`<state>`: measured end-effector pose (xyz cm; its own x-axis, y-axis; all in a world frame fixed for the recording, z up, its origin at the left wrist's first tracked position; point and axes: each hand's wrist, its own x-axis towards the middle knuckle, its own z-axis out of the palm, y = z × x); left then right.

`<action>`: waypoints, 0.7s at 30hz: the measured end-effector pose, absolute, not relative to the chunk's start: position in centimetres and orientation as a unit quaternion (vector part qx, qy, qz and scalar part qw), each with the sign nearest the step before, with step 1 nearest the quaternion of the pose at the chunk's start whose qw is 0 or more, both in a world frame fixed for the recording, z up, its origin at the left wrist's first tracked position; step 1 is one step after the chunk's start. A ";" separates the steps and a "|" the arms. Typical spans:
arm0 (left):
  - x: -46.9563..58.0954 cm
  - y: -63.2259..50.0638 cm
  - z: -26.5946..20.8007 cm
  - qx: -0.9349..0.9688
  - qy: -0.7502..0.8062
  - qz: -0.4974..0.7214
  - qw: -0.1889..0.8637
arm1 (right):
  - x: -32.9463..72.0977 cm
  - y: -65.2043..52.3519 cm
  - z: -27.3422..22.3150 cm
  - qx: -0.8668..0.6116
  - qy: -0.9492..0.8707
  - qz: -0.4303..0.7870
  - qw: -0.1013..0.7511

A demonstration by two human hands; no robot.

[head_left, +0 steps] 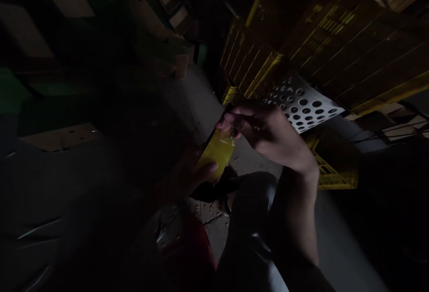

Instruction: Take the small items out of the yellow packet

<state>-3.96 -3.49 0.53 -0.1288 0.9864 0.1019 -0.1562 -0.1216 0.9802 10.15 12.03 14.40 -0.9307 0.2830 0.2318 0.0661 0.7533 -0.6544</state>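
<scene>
The scene is very dark. My left hand (192,173) grips a small yellow object (218,151) from below, thumb across its lower face. My right hand (264,129) comes in from the right with its fingers pinched on the top edge of that yellow object, where a bit of clear shiny wrapping shows. What the yellow object is cannot be made out. My knee (250,211) in dark trousers sits just below both hands.
Yellow plastic crates (335,46) are stacked at the upper right, one more (335,173) lower on the floor. A white perforated sheet (303,104) leans beside them. Cardboard pieces (62,136) lie in the dark left side. Bare concrete floor (197,99) runs between.
</scene>
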 end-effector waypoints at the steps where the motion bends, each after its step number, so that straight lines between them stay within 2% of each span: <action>1: -3.9 -3.5 0.5 0.446 0.475 0.599 0.467 | 10.1 12.0 14.4 -0.095 -0.923 0.337 0.162; 4: -4.1 -3.7 -0.1 0.445 0.477 0.595 0.470 | 10.1 11.7 14.6 -0.095 -0.918 0.344 0.171; 8: -4.3 -3.4 -1.3 0.475 0.354 0.589 0.549 | 10.2 11.6 14.8 -0.094 -0.916 0.351 0.173; 11: -4.0 -3.2 -1.0 0.491 0.311 0.602 0.547 | 10.3 11.6 14.7 -0.108 -0.913 0.354 0.173; 21: -3.0 -3.8 2.0 0.462 0.429 0.616 0.472 | 10.5 11.8 14.4 -0.147 -0.896 0.374 0.189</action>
<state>-3.04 -3.82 1.98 -0.1276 0.9780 0.1650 -0.1858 -0.1870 0.9646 10.55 11.78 14.36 -0.8851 0.4050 0.2291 0.1215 0.6765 -0.7263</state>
